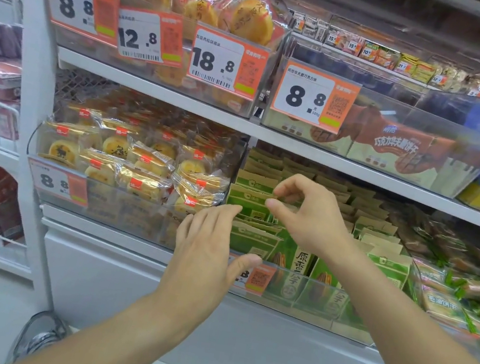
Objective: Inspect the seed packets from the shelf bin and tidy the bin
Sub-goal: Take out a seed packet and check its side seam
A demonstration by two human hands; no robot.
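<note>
Seed packets: upright in clear bin | right hand: pinching one packet's top edge | left hand: fingers straight, at bin front

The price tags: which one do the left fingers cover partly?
The orange price tag on the seed packet bin; the left hand hides its digits.

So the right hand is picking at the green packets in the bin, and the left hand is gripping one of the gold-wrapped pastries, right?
Not quite. In the head view the left hand holds nothing: its fingers are straight, at the clear bin front. The right hand does pinch at the green packets.
</note>
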